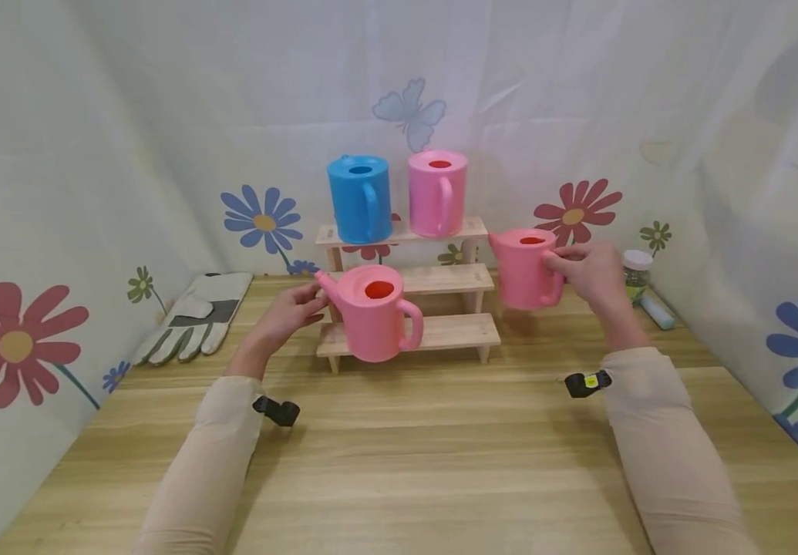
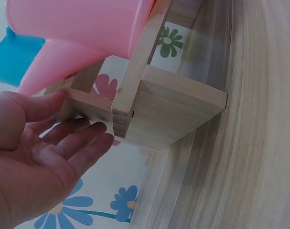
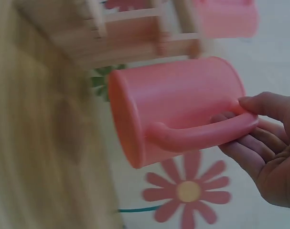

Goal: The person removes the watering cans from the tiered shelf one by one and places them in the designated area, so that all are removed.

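Four toy watering cans are not all alike in colour: a coral-pink watering can [image 1: 525,274] hangs in the air right of the wooden stepped rack [image 1: 440,331], its handle held by my right hand [image 1: 594,277] between thumb and fingers. Another pink watering can [image 1: 371,327] is at the lowest step, spout pointing left. Beside that spout is my left hand [image 1: 289,312], fingers loosely extended and gripping nothing; its thumb lies close to the spout tip in the left wrist view. On the top step stand a blue watering can [image 1: 350,204] and a lighter pink watering can [image 1: 429,204].
Work gloves [image 1: 197,320] lie at the table's left. A lidded jar [image 1: 638,270] and a pale blue cylindrical item [image 1: 658,312] are behind my right forearm. Flower-printed sheeting [image 1: 183,92] encloses the back and sides of the wooden table [image 1: 412,455].
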Demonstrator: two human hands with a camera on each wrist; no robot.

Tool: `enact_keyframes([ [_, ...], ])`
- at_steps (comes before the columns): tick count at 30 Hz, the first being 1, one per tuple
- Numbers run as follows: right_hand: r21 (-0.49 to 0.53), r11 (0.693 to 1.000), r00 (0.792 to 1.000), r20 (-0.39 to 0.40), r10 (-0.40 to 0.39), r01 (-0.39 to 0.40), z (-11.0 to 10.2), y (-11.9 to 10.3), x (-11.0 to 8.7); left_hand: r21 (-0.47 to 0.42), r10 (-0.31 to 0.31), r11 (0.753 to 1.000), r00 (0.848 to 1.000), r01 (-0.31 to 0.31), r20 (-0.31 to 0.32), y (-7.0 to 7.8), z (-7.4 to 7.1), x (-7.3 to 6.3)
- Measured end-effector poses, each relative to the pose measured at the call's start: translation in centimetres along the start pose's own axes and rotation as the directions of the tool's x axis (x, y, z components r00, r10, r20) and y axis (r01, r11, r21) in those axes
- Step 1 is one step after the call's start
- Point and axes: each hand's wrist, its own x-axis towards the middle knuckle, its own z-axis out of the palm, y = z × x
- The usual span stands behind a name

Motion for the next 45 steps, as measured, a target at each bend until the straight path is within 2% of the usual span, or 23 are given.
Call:
enact_keyframes([
  [4,0.04,0.997,0.998,0.011,0.061,-0.061,2.6,1.5,0.8,-0.001,0.0,1.0,1.0,0.0,0.007,-0.1,-0.1,0.0],
  [7,0.06,0.995,0.997,0.019,0.072,-0.073,3.9,2.5,1.1,-0.008,-0.005,1.0,1.0,0.005,0.013,-0.2,-0.1,0.1],
  [14,0.108,0.994,1.0,-0.019,0.019,-0.017,6.2,4.0,1.9,-0.003,0.004,1.0,1.0,-0.004,0.005,0.2,-0.1,-0.1],
  [19,0.091,0.996,0.999,-0.04,0.005,-0.002,7.2,4.1,2.0,0.003,0.026,1.0,1.0,-0.026,-0.002,0.2,0.0,0.1],
  [23,0.075,0.997,1.0,-0.027,0.012,-0.01,7.5,4.2,2.1,0.003,0.033,0.999,0.999,-0.033,0.01,0.1,0.1,0.1],
  [29,0.082,0.997,0.998,0.066,0.004,-0.009,7.7,3.7,2.6,0.003,0.039,0.999,0.999,-0.039,0.012,0.0,0.0,-0.1],
  [35,0.086,0.996,0.994,0.109,0.029,-0.039,7.0,3.4,2.6,0.013,0.045,0.999,0.999,-0.045,0.014,-0.1,0.0,0.0],
  [38,0.067,0.996,0.994,0.097,0.057,-0.063,5.8,2.6,2.2,0.019,0.05,0.999,0.999,-0.05,0.019,0.0,0.0,0.0],
  [40,0.058,0.996,0.996,0.06,0.06,-0.063,4.8,1.6,1.8,0.024,0.053,0.998,0.998,-0.054,0.014,0.1,0.0,0.0],
  [45,0.081,0.997,1.0,0.009,-0.017,0.017,2.4,-1.8,0.0,0.033,0.053,0.998,0.999,-0.053,0.001,0.2,0.0,0.0],
])
